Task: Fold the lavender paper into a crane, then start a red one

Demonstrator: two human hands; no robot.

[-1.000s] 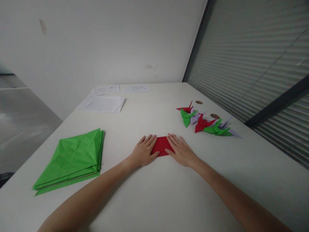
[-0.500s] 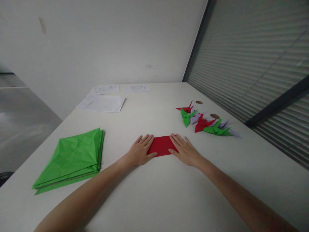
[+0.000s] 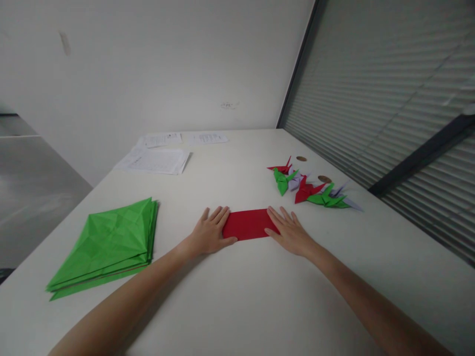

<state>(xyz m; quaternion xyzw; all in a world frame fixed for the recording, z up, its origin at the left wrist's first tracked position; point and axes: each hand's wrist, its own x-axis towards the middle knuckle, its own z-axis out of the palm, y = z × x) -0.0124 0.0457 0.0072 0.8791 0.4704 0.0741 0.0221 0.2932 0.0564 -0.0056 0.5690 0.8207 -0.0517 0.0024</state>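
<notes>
You press both hands to a red paper rectangle (image 3: 247, 225) at the centre of the frame, where it lies flat on the white tabletop (image 3: 237, 306), its long sides running across the picture. Your left hand (image 3: 211, 232) covers the paper's left end, fingers outstretched and pointing up the frame, thumb held away from them along the lower edge. Your right hand (image 3: 291, 232) mirrors it at the other end, palm down, fingers slightly spread, thumb over the lower right corner. Neither hand is closed around anything; with the ends pinned from above, the grip appears meant to keep the sheet flat and square to you, leaving its middle bare between your thumbs. How many layers lie beneath your fingers cannot be told.

At the left of the frame, a stack of creased green paper (image 3: 115, 237) sits beyond your left forearm, probably placed there to stay within reach yet off the working spot. To the right of centre, a cluster of folded paper birds (image 3: 306, 191) in red, green and pale purple crowds together near two brown discs (image 3: 324, 179), seemingly set aside where your right arm will not brush their points. Printed sheets (image 3: 156, 160) lie farther off, upper left of centre, apparently kept out of the way.
</notes>
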